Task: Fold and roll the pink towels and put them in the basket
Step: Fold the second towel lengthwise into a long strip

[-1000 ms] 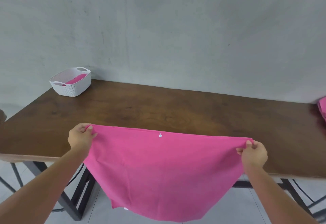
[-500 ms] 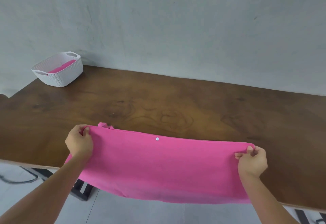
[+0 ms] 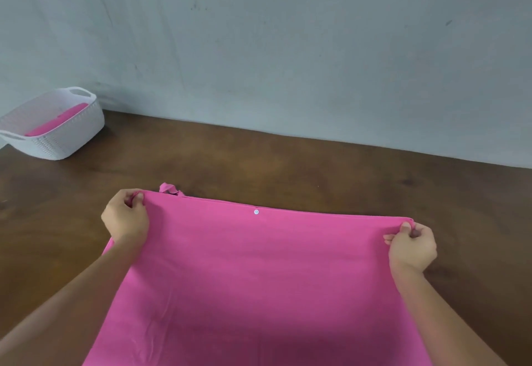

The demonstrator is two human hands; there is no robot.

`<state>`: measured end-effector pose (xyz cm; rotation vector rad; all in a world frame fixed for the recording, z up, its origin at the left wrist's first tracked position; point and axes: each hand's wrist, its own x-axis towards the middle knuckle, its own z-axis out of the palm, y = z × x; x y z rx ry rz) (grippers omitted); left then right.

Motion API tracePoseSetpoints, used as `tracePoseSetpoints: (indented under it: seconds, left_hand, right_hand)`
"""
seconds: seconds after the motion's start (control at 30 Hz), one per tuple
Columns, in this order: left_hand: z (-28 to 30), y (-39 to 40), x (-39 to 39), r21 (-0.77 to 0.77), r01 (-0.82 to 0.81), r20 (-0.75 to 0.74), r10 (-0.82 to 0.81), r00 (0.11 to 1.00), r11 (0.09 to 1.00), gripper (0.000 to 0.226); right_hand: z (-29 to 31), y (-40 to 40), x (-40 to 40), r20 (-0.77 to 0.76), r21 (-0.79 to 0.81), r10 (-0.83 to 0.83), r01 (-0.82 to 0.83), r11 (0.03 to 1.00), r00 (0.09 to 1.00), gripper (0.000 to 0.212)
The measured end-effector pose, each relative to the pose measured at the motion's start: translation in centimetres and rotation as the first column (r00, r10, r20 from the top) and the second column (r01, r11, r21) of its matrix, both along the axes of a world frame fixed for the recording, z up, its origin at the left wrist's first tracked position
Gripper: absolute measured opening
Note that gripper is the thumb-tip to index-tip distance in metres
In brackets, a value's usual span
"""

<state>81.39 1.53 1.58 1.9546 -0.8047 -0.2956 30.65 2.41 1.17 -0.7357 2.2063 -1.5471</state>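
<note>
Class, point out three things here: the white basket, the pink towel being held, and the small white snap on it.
white basket point(image 3: 73, 142), head view, front wall.
pink towel point(image 3: 259, 279), head view, middle.
white snap point(image 3: 256, 212), head view, centre.

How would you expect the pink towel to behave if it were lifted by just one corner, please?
The pink towel would probably hang limp: held at both far corners by the left hand and the right hand, it lies flat on the wooden table with soft creases. It looks thin, so likely light. It seems unlikely to slip, since the fingers pinch it easily.
</note>
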Motion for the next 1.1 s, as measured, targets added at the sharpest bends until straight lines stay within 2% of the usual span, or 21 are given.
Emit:
tracePoseSetpoints:
  seconds: [0.67,0.97,1.1]
  left_hand:
    - [-0.6,-26.3,2.0,-0.024,0.058,0.035,-0.057,0.998,0.998,0.017]
    - [-0.6,-30.4,2.1,-0.001,0.045,0.061,-0.045,0.997,0.999,0.02]
    - [-0.9,-30.7,2.3,-0.005,0.067,0.072,-0.066,0.995,0.998,0.019]
  right_hand:
    - [-1.1,-25.0,0.9,-0.033,-0.026,-0.068,0.068,0.997,0.997,0.017]
    - [-1.6,-30.2,0.5,0.013,-0.071,-0.055,0.056,0.996,0.998,0.023]
    - [-1.5,-30.1,0.1,0.061,-0.11,-0.003,0.009,0.994,0.998,0.015]
